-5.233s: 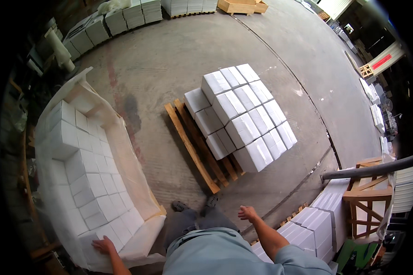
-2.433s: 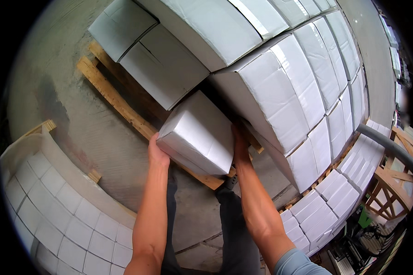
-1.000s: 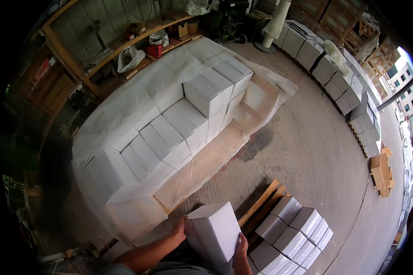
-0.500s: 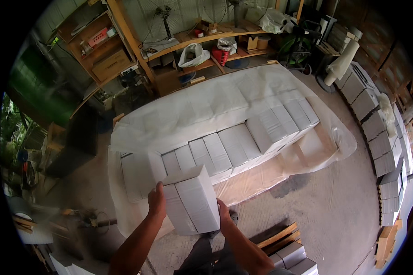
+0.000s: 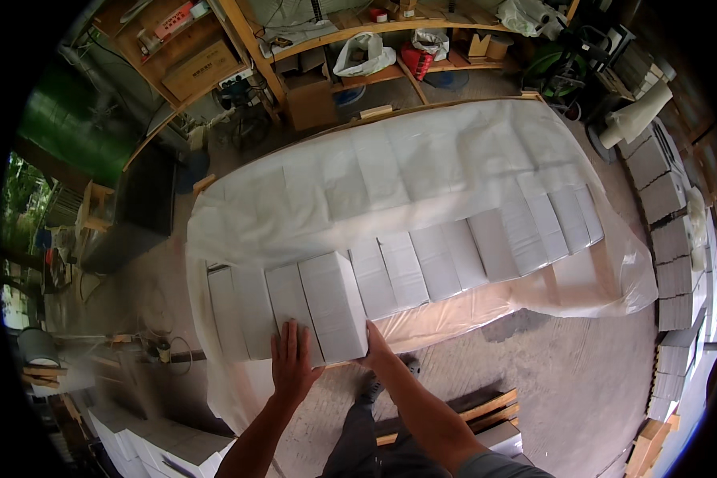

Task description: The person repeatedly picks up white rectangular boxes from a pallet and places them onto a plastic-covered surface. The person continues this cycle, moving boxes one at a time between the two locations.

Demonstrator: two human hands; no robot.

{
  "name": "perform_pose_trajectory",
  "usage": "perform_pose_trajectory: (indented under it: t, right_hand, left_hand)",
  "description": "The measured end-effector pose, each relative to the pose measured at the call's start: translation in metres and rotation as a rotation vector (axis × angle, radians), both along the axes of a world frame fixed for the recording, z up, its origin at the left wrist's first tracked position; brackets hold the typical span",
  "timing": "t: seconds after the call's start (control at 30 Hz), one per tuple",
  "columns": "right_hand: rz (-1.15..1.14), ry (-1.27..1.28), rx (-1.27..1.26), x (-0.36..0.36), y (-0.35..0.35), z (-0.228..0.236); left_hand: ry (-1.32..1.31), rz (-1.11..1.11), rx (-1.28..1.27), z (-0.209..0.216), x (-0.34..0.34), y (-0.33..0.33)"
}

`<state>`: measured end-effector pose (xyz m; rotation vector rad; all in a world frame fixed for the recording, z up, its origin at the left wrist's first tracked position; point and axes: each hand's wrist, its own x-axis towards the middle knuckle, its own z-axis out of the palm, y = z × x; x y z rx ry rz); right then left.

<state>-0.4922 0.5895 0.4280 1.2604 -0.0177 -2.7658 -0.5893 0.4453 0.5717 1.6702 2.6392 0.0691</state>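
A white box [image 5: 333, 299] with a seam along its top stands in the near row on the pallet, at the left of the gap in front of the other boxes. My left hand [image 5: 293, 358] lies flat on its near part, fingers stretched out and apart. Against the box's near right corner is my right hand [image 5: 372, 350], gripping there; some of its fingers are hidden. More white boxes [image 5: 229, 311] sit to its left, and a further row of white boxes [image 5: 450, 255] runs behind and to the right.
Cloudy plastic sheeting [image 5: 358, 175] covers the far boxes and hangs over the pallet's sides. A wooden workbench [image 5: 350, 36] with bags is at the back. Stacked grey-white bundles [image 5: 677, 255] line the right side. Wooden slats [image 5: 486, 410] and white boxes lie near my feet.
The white box has gone from being held in the air between my hands down onto the pallet's near row. My left hand has shifted from its side to its top.
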Motion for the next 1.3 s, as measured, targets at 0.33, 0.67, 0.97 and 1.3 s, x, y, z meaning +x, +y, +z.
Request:
perform_pose_trajectory:
  t: [0.33,0.67,0.97,1.3]
  right_hand:
    - [-0.103,0.043,0.025,-0.030,0.008,-0.071]
    - [-0.030,-0.081,0.232,-0.018,0.015,-0.011]
    - [0.048,-0.491,0.501,0.206,-0.036,-0.068]
    - [-0.478,-1.274,0.231,0.454,-0.336,-0.002]
  left_hand:
    - [0.041,-0.085,-0.005,-0.009,-0.051,0.039]
    - [0.046,-0.135,0.062,-0.006,-0.049,0.036]
    - [0.122,-0.131,0.078,-0.009,-0.035,0.030]
    - [0.231,-0.197,0.150,-0.017,-0.017,0.018]
